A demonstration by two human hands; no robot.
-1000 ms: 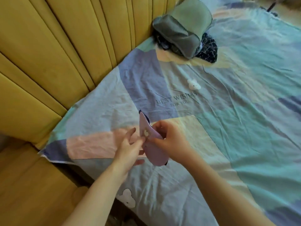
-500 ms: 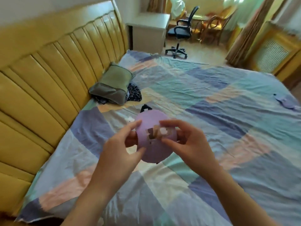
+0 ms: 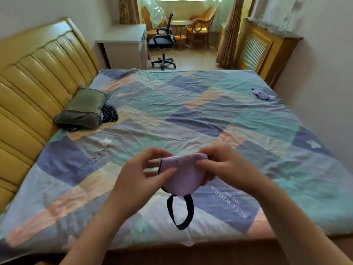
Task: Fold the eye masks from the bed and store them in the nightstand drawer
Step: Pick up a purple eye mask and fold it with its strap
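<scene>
A folded purple eye mask (image 3: 184, 175) is held above the near part of the bed, its dark strap (image 3: 180, 212) hanging down in a loop. My left hand (image 3: 142, 175) pinches its left edge and my right hand (image 3: 221, 166) grips its right edge. A second purple eye mask (image 3: 260, 94) lies flat at the far right corner of the bed. No drawer is in view.
The patchwork bed sheet (image 3: 191, 115) covers a wide bed with a yellow padded headboard (image 3: 32, 88) on the left. A green pillow (image 3: 84, 108) lies on dark cloth by the headboard. A white desk (image 3: 124, 44) and an office chair (image 3: 163, 43) stand beyond the bed.
The view has swung up and to the right, from the headboard side to the whole bed. The mask in my hands has turned from upright to a flatter folded shape with the strap hanging down.
</scene>
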